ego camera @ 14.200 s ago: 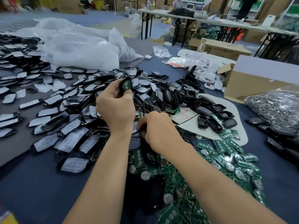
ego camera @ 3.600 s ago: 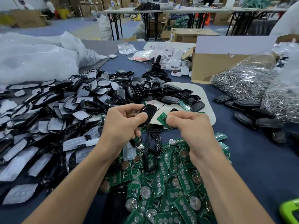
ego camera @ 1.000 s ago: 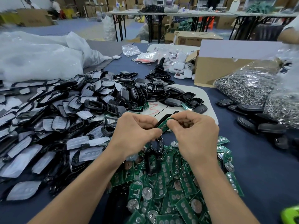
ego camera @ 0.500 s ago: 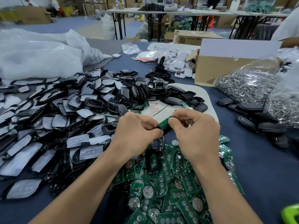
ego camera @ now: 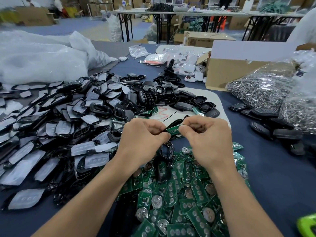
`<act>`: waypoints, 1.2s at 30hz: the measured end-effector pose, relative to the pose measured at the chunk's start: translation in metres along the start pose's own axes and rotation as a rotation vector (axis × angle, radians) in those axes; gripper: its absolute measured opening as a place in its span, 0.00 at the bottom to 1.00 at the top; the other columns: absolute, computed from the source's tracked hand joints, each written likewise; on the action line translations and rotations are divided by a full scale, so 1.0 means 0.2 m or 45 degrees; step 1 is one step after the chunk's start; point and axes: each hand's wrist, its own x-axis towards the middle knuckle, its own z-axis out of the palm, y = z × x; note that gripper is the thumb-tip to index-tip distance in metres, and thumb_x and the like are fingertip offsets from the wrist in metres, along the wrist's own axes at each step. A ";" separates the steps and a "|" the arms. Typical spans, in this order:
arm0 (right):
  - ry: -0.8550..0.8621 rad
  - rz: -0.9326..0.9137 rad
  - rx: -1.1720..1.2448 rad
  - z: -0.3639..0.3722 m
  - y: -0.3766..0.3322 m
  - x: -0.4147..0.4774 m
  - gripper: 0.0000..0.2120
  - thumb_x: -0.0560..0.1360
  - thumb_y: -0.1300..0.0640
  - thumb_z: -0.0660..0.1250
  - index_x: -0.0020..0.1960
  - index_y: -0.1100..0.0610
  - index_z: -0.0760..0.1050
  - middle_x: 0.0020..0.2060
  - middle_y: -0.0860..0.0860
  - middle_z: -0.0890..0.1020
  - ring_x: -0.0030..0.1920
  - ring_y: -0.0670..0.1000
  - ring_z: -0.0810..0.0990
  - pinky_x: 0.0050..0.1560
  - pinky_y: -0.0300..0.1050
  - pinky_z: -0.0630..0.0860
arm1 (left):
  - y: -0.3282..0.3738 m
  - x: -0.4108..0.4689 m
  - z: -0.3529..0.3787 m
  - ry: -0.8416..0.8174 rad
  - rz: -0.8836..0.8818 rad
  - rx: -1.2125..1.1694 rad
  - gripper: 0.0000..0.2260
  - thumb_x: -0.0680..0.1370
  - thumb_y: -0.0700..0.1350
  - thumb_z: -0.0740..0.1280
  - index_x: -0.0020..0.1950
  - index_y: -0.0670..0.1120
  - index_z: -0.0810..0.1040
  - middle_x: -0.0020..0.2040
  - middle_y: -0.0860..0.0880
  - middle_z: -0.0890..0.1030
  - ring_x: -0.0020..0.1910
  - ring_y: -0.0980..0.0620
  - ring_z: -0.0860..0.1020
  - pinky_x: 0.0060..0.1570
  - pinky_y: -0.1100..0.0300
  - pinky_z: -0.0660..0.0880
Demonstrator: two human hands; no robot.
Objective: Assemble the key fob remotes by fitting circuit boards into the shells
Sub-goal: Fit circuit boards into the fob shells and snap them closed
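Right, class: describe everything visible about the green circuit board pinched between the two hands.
The circuit board is small, flat and green, with pale spots on its face, tilted above the loose board pile. The right hand pinches its right end; the left hand touches its left end while gripping a black shell directly behind it.

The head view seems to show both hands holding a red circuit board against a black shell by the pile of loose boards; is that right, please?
Not quite: the circuit board is green, not red. The head view shows the left hand and right hand holding it against the black shell by the pile of loose boards.
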 end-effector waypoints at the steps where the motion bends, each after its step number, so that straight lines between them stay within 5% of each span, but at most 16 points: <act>1: -0.010 0.004 -0.003 0.00 0.00 0.00 0.11 0.71 0.62 0.78 0.35 0.50 0.83 0.29 0.44 0.83 0.31 0.49 0.79 0.34 0.42 0.77 | 0.00 0.00 0.00 0.010 -0.001 0.026 0.09 0.70 0.49 0.82 0.37 0.59 0.84 0.34 0.63 0.85 0.33 0.61 0.84 0.39 0.61 0.81; 6: -0.055 0.006 -0.020 -0.01 0.01 0.01 0.10 0.72 0.62 0.78 0.39 0.47 0.84 0.30 0.45 0.83 0.32 0.50 0.80 0.33 0.39 0.76 | 0.00 0.00 0.00 -0.033 0.025 0.016 0.09 0.72 0.46 0.81 0.38 0.59 0.85 0.33 0.63 0.85 0.34 0.62 0.83 0.37 0.70 0.78; 9: -0.057 -0.007 -0.040 -0.01 0.01 0.00 0.12 0.72 0.61 0.78 0.42 0.44 0.83 0.30 0.45 0.83 0.31 0.50 0.79 0.34 0.44 0.77 | 0.01 -0.01 -0.01 -0.021 0.034 -0.045 0.14 0.71 0.44 0.82 0.36 0.63 0.85 0.34 0.62 0.85 0.34 0.62 0.84 0.37 0.70 0.79; 13: 0.030 -0.040 -0.092 0.01 -0.01 -0.02 0.12 0.71 0.57 0.79 0.45 0.40 0.82 0.31 0.38 0.83 0.32 0.44 0.80 0.35 0.39 0.77 | 0.01 0.00 -0.02 -0.028 0.048 -0.056 0.18 0.70 0.43 0.82 0.33 0.67 0.84 0.34 0.62 0.85 0.34 0.62 0.85 0.38 0.67 0.81; 18: 0.124 -0.077 -0.152 0.04 -0.04 -0.04 0.16 0.71 0.53 0.77 0.50 0.35 0.76 0.38 0.35 0.83 0.37 0.45 0.81 0.41 0.51 0.82 | 0.02 0.00 -0.03 -0.023 0.011 -0.063 0.17 0.68 0.44 0.83 0.31 0.65 0.83 0.32 0.64 0.84 0.34 0.64 0.84 0.34 0.74 0.76; 26: 0.162 -0.043 -0.132 0.05 -0.04 -0.04 0.19 0.71 0.55 0.79 0.48 0.33 0.77 0.36 0.34 0.83 0.36 0.47 0.82 0.40 0.51 0.82 | 0.02 0.01 -0.03 -0.075 -0.049 -0.130 0.10 0.68 0.43 0.82 0.36 0.58 0.86 0.34 0.56 0.87 0.33 0.56 0.86 0.44 0.54 0.86; 31: 0.161 0.092 -0.037 0.05 0.01 -0.03 0.11 0.71 0.56 0.80 0.36 0.42 0.84 0.31 0.34 0.83 0.35 0.41 0.83 0.38 0.38 0.79 | 0.02 0.01 -0.02 -0.070 -0.023 -0.107 0.08 0.69 0.45 0.80 0.36 0.57 0.86 0.34 0.59 0.86 0.34 0.59 0.85 0.39 0.62 0.82; 36: 0.083 0.144 -0.032 0.05 0.02 -0.02 0.09 0.71 0.56 0.80 0.36 0.45 0.84 0.33 0.36 0.84 0.36 0.41 0.83 0.45 0.46 0.82 | 0.02 -0.01 0.00 -0.206 0.029 -0.063 0.10 0.74 0.44 0.73 0.49 0.60 0.86 0.40 0.58 0.88 0.42 0.52 0.87 0.49 0.52 0.84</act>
